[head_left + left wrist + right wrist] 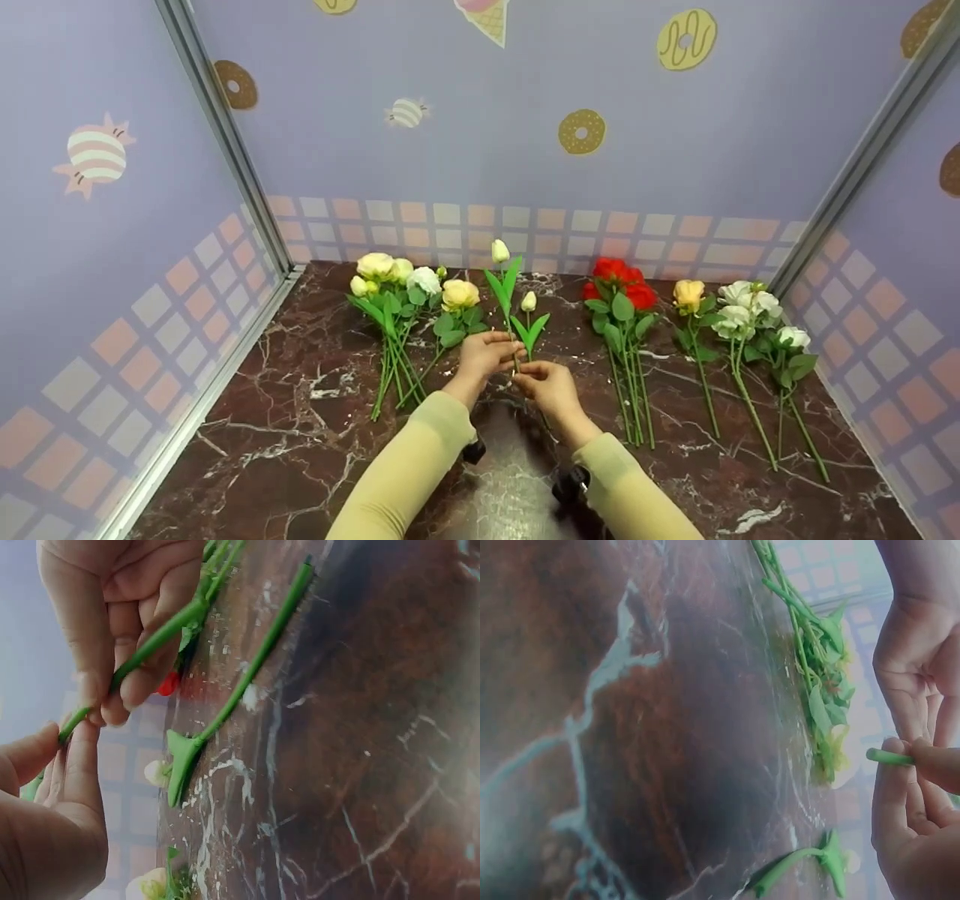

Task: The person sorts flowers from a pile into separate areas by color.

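Both hands hold one white tulip [500, 252] upright in the middle of the head view, its green leaves above the fingers. The left hand [484, 356] pinches the stem [161, 637] higher up, nearer the flower. Just below it, the right hand [551, 386] pinches the stem between thumb and fingers. In the right wrist view the cut end of the stem [885, 757] pokes out past the right fingers. A second white tulip [529, 301] lies on the table behind the hands, its bare stem seen in the left wrist view.
Cream and white flowers [375, 266] lie in a bunch at left, a peach rose [460, 295] beside them. Right of the hands are red roses [622, 281], a yellow rose [688, 295] and white flowers [739, 311]. Patterned walls [495, 172] enclose the dark marbled table [300, 450].
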A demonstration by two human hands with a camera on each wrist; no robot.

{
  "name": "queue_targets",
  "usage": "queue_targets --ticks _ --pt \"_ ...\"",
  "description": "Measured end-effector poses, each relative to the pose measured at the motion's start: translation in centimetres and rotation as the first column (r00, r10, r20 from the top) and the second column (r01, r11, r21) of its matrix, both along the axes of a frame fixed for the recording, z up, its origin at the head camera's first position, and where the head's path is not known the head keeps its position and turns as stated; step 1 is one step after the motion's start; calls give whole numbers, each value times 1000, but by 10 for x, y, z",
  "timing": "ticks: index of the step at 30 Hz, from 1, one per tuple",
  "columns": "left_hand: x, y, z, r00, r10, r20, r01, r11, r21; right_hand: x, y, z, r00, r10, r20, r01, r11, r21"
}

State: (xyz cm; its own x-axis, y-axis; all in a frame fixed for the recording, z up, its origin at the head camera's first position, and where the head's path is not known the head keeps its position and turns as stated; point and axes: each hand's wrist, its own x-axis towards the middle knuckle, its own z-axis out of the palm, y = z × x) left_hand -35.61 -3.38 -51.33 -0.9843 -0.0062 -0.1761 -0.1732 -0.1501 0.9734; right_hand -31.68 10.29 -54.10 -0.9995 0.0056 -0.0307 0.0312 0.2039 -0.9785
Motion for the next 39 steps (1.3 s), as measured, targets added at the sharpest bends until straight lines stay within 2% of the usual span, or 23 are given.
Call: queue_targets --ticks 5,8,9,10,12,13,15,17,19,22,25,29,31,34,37,39 --pt "-4 -8 -4 999 -41 -12 41 997 -64 -2 11 -4 1000 -10 -19 10 1000 -13" --pt "-7 -20 -5 997 -24 -75 8 979 -203 -5 21 -7 998 -35 -44 37 999 35" --pt "-9 -24 -6 994 -9 -106 -21 960 -278 -5 24 -8 998 -44 -53 47 997 57" --pt "-10 -29 -6 990 7 -140 -57 931 -361 -6 28 -10 997 -51 -56 55 996 68" --pt "-11 -38 -6 981 37 -190 -130 855 -502 -6 34 -12 996 -64 -59 69 993 94" --pt "-12 -43 -6 976 53 -213 -167 807 -566 -6 36 -13 996 -71 -57 77 992 103" --pt "-13 -51 -6 971 69 -228 -205 732 -650 -6 41 -14 995 -84 -47 89 989 114" --pt "-13 -57 -5 974 75 -212 -206 675 -709 -6 44 -16 995 -98 -26 101 988 119" --pt "-14 -63 -6 978 79 -191 -199 608 -768 -6 47 -17 994 -112 -12 113 985 128" --pt "-15 -70 -8 989 93 -117 -149 531 -834 -6 51 -19 992 -126 8 123 982 143" --pt "-15 -76 -9 995 94 -43 -83 482 -872 -6 53 -21 991 -132 19 127 979 160" --pt "-15 -80 -10 998 48 49 25 411 -911 -5 54 -24 989 -139 45 130 979 157" --pt "-16 -82 -9 996 25 85 69 386 -920 -5 54 -24 989 -138 60 128 980 152" --pt "-16 -85 -9 993 4 115 105 373 -922 -4 54 -25 987 -133 86 120 983 139" --pt "-15 -87 -9 994 -4 106 100 369 -924 -2 55 -25 987 -121 108 109 987 117" --pt "-14 -89 -10 997 -12 81 80 353 -932 -1 55 -25 986 -116 122 102 988 114"
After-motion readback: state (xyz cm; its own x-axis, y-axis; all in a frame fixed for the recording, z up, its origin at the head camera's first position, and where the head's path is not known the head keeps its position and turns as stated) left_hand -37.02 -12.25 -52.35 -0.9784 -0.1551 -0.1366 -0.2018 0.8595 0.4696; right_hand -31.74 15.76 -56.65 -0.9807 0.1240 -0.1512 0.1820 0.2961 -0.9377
